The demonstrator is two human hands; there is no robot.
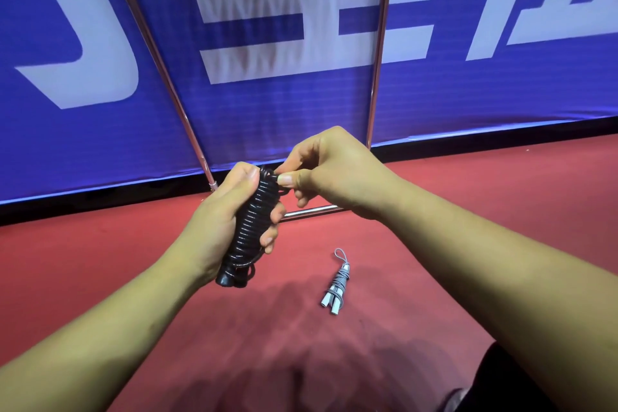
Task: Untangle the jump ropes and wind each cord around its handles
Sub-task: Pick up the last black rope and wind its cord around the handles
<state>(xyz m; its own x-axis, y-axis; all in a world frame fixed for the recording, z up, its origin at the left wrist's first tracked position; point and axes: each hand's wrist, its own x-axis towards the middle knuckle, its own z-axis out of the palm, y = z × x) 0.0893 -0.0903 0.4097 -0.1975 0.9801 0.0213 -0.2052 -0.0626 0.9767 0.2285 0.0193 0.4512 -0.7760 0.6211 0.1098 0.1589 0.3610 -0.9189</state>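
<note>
1. Black cord, wound in tight coils, covers almost the whole length of the black rope (251,227), which sits upright in the left hand (220,221). That grip is closed around the bundle at its middle, thumb on one side, fingers on the other, with the handle butts poking out below the palm.
2. At the top of the bundle the right hand (329,174) pinches the last bit of cord (272,175) between thumb and forefinger — closed on the cord's end, right against the top coil. It looks like the tail is being tucked under a turn, so this rope seems nearly done.
3. The cord reads as thin, smooth and springy; I judge it would uncoil if the left hand slackened. Best hold: keep squeezing across the coils mid-bundle, and work only the free end with fingertips.
4. Further right, on the red floor (451,227), lies the grey rope (336,284) — already wrapped round its pale handles, a small loop sticking out at its far end, well apart from both hands.
5. Behind, a metal rack (376,77) stands before a blue banner (267,110).
</note>
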